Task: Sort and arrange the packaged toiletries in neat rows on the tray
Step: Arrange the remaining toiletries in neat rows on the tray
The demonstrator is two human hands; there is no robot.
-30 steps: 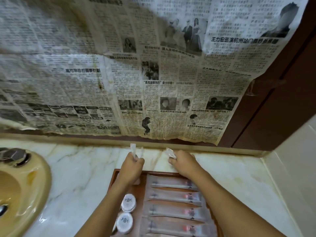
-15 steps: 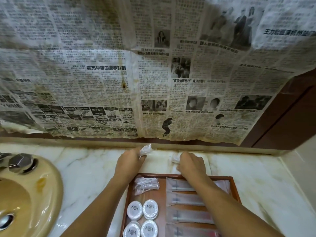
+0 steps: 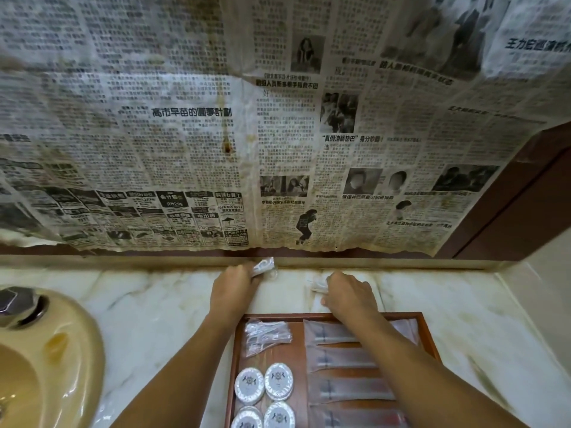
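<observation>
A brown wooden tray [image 3: 428,332] lies on the marble counter at the bottom centre. In it are clear packets [image 3: 267,333] at the far left, several round white soap packs [image 3: 279,381] below them, and a column of long frosted sachets [image 3: 340,358] on the right. Beyond the tray's far edge, my left hand [image 3: 231,290] grips a small clear packet [image 3: 264,265] close to the wall ledge. My right hand [image 3: 346,293] pinches another small clear packet [image 3: 318,285] just above the counter; my right forearm hides part of the sachets.
A beige sink basin [image 3: 46,366] with a metal tap knob [image 3: 15,301] sits at the left. Old newspaper [image 3: 247,134] covers the wall above the ledge. A dark brown wooden frame [image 3: 525,205] and a pale side wall stand at the right.
The view has shifted, so the tray now shows more of its contents. Both hands stay beyond the tray's far edge, each keeping its small packet; the right hand has dropped closer to the counter.
</observation>
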